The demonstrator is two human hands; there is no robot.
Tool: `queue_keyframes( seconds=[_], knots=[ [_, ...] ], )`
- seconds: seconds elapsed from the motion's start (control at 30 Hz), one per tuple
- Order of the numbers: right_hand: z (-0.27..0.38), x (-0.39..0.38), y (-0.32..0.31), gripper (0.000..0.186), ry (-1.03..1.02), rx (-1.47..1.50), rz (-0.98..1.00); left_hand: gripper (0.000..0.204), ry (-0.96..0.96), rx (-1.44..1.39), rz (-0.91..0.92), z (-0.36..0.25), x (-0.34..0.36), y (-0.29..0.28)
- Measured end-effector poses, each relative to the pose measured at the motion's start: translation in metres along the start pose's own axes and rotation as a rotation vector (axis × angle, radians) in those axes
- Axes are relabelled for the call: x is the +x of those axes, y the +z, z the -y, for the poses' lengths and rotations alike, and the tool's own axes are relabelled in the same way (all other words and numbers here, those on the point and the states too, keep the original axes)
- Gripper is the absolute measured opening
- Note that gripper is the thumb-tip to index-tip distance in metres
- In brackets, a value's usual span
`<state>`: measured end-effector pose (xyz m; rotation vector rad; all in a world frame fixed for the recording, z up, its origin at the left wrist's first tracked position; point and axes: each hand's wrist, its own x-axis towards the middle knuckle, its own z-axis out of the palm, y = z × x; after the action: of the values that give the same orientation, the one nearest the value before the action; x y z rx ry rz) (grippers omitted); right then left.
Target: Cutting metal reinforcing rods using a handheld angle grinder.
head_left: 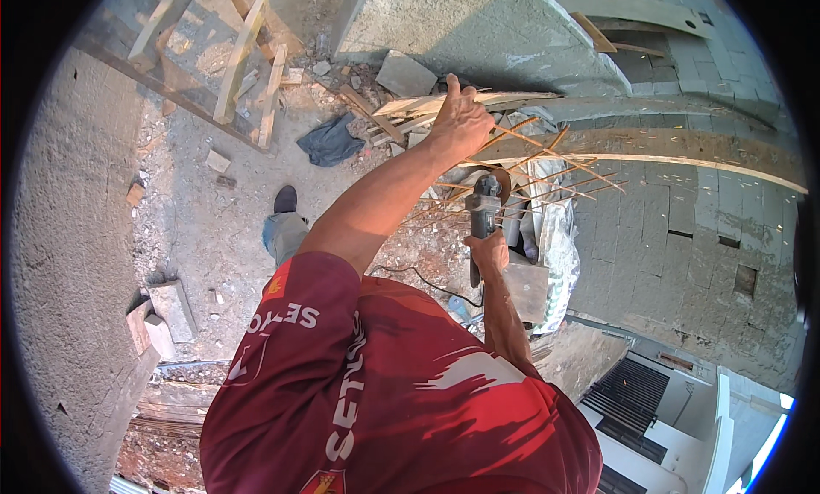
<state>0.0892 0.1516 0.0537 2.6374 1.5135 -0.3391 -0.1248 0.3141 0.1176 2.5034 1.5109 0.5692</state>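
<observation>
My left hand [461, 118] is closed on rusty steel rods [581, 165] at the upper middle, beside long boards [410, 105]. The rods cross one another loosely and reach out to the right. Below that hand, my right hand [489, 248] grips a grey angle grinder [483, 208] by its body. The grinder's brown disc [502, 183] is up against the rods, and small sparks show at the right. A black cord [427, 280] curves away from the tool. Part of the disc and the exact point where it meets the steel are hard to make out.
A timber frame [243, 67] stands upper left, with a dark cloth [329, 140] on the rubble floor. A concrete slab [453, 33] rises ahead. A long plank [700, 152] spans the right over a grey block surface. A rough wall [64, 238] borders the left, near broken slabs [175, 310].
</observation>
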Motion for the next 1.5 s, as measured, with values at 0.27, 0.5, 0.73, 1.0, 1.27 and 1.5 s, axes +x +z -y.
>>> queue_keyframes(
  seconds=[0.27, 0.5, 0.73, 1.0, 1.27, 1.5],
  knots=[
    [-0.004, 0.005, 0.003, 0.061, 0.009, -0.022, 0.020, 0.025, 0.000, 0.034, 0.027, -0.001, 0.001, -0.001],
    [0.001, 0.003, -0.002, 0.061, 0.022, -0.031, 0.029, 0.026, -0.003, 0.008, 0.037, 0.001, 0.000, -0.002],
    [0.002, 0.002, -0.002, 0.061, 0.025, -0.033, 0.035, 0.027, -0.002, 0.014, 0.025, -0.001, -0.002, -0.003],
    [0.002, 0.000, 0.001, 0.059, 0.010, -0.045, 0.003, 0.027, -0.006, 0.024, -0.011, -0.001, -0.002, -0.001],
    [0.002, 0.000, 0.001, 0.057, 0.007, -0.026, -0.004, 0.026, -0.004, 0.000, -0.016, 0.000, -0.003, -0.001],
    [0.006, 0.000, -0.001, 0.058, 0.022, -0.012, 0.000, 0.026, 0.001, -0.011, -0.069, 0.000, -0.003, 0.002]
  ],
)
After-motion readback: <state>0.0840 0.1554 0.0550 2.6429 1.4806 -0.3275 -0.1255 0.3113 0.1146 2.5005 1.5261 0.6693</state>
